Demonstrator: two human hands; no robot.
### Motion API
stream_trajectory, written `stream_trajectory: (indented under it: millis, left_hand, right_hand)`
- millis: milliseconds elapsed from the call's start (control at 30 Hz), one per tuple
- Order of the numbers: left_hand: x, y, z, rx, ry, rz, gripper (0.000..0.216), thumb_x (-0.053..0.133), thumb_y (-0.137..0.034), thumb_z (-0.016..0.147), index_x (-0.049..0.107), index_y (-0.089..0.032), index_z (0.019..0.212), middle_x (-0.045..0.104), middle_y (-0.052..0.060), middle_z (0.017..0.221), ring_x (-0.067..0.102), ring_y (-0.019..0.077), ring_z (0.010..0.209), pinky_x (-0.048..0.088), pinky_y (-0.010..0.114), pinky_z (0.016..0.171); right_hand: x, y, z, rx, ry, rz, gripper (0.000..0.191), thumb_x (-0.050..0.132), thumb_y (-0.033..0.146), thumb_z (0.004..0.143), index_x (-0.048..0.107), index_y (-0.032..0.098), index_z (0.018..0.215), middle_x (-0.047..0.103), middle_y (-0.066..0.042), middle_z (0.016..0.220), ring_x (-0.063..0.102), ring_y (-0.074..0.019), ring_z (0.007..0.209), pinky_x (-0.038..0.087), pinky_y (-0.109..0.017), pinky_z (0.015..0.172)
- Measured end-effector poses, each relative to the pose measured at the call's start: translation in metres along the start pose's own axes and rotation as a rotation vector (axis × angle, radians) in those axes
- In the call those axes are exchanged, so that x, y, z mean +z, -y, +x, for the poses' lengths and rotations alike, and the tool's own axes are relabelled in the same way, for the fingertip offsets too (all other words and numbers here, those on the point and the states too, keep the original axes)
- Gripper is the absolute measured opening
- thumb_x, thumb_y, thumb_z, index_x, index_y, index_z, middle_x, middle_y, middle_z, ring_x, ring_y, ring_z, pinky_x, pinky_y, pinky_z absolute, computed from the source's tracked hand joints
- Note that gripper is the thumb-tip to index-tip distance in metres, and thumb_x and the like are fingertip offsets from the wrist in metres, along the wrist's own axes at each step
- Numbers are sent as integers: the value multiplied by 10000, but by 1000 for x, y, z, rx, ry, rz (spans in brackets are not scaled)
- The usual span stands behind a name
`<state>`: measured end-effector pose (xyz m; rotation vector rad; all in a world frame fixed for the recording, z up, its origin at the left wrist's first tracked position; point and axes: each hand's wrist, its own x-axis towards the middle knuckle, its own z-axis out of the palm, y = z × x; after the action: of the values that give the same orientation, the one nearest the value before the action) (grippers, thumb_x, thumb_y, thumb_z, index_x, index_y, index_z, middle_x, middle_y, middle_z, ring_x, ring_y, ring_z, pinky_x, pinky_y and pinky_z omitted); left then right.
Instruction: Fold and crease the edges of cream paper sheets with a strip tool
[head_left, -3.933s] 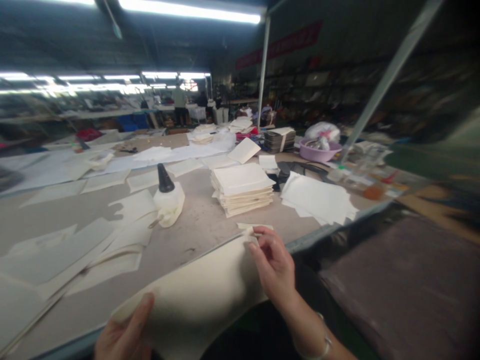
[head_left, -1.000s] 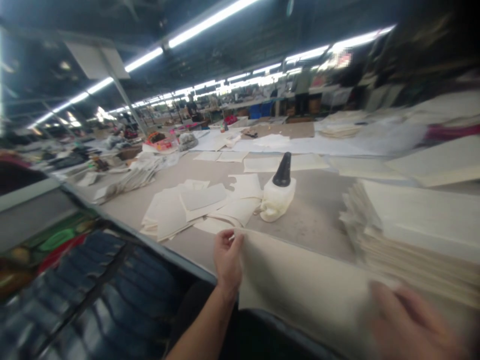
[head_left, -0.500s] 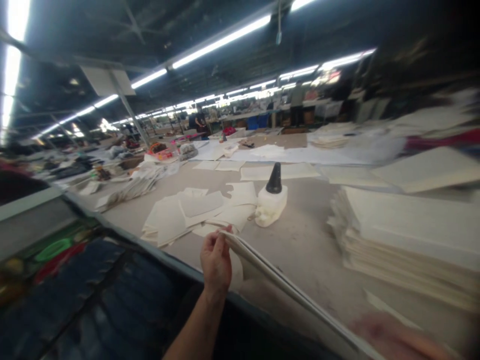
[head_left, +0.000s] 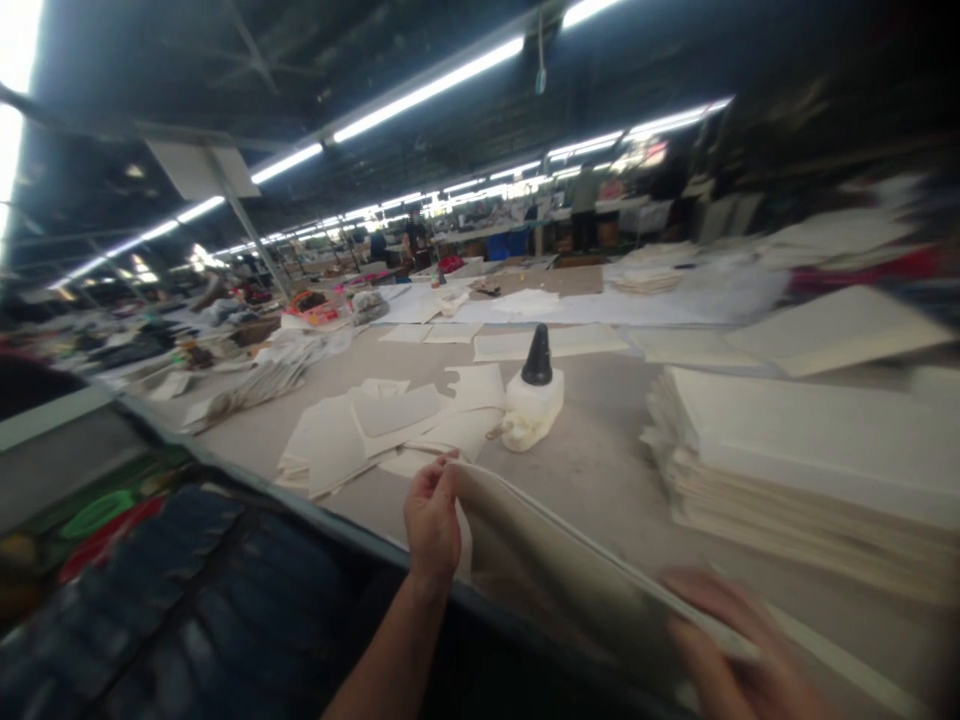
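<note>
A cream fabric panel (head_left: pixel 555 570) is stretched between my two hands above the near edge of the table, its upper edge slanting down to the right. My left hand (head_left: pixel 433 515) pinches its left corner between thumb and fingers. At the lower right, my right hand (head_left: pixel 735 640) is closed around the other end, slightly blurred, with the thumb on the near side. Just beyond my left hand stands a white glue bottle (head_left: pixel 534 408) with a black cone-shaped cap (head_left: pixel 538 358). Loose cream cut pieces (head_left: pixel 330 440) overlap on the table left of the bottle.
A thick stack of cream panels (head_left: pixel 810 440) sits on the right of the table (head_left: pixel 600 475). Flat strips (head_left: pixel 551 342) lie behind the bottle. Dark blue denim (head_left: pixel 172 610) fills the lower left, beside the table edge. Farther back are more worktables and people.
My right hand has moved up and inward, bringing more of itself into view. The panel's face has turned toward me and bows more; the left hand keeps its pinch.
</note>
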<state>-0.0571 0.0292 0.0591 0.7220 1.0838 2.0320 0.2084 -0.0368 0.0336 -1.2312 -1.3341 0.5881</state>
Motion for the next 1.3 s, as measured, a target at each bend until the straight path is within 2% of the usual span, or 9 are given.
stream_trajectory:
  millis: [167,300,400,600,733,833,1033,1167,1300]
  left_hand:
    - [-3,9,-7,418,-44,465,131,682,-290,780,603,-195,741,518,82,1215,472,238,1206,311,407,1072]
    - [8,7,-39,644,182,593,59,689,-203,747,652,-214,703,531,110,1186,377,310,1302,266,491,1105]
    - [13,3,-63,484,388,521,70,673,-204,759,632,-212,704,614,114,1051,523,303,1140,400,465,996]
    - [8,0,-24,23,54,293,225,733,-359,717,613,-188,800,591,-9,704,538,130,674,439,228,650]
    - [5,0,2,-170,246,165,407,792,-306,627,654,-184,990,633,-9,757,554,114,684,427,212,652]
    - [-3,3,2,-218,418,264,282,793,-272,631,699,-156,871,650,14,734,562,137,704,433,236,677]
    - [-6,3,5,-189,396,319,260,743,-356,720,722,-159,889,676,64,944,584,193,913,440,263,803]
    - [7,-4,5,-326,468,265,278,739,-375,723,706,-125,841,668,47,742,577,154,692,434,249,645]
    - [17,-3,-1,-323,346,231,277,787,-364,653,674,-119,716,637,18,633,540,124,592,407,236,578]
  right_hand:
    - [14,-4,5,63,67,-47,338,612,526,727,757,267,887,721,-54,963,650,-273,948,529,-378,868]
    - [21,2,5,96,8,-28,331,622,531,708,759,257,831,725,-49,938,657,-267,912,536,-359,842]
    - [16,6,13,195,-93,9,361,637,547,677,752,237,819,725,-46,858,658,-258,837,544,-330,751]
    - [-6,-1,29,474,-206,88,485,686,547,650,726,181,966,679,-21,639,578,-181,542,391,-238,403]
    - [-9,-3,32,460,-190,146,468,724,553,604,739,177,884,709,-44,745,623,-201,661,434,-227,458]
    - [-8,-2,34,480,-228,234,497,744,574,575,738,168,861,702,-52,713,629,-211,655,450,-237,462]
    - [-11,-8,35,522,-146,292,527,759,588,566,739,163,877,702,-51,712,613,-179,589,426,-221,434]
    - [-10,-12,37,536,-192,354,537,775,583,547,734,171,888,720,-54,808,602,-155,576,433,-216,440]
    - [-10,-16,40,570,-204,383,574,785,583,533,724,155,911,680,-25,647,532,-125,451,365,-209,362]
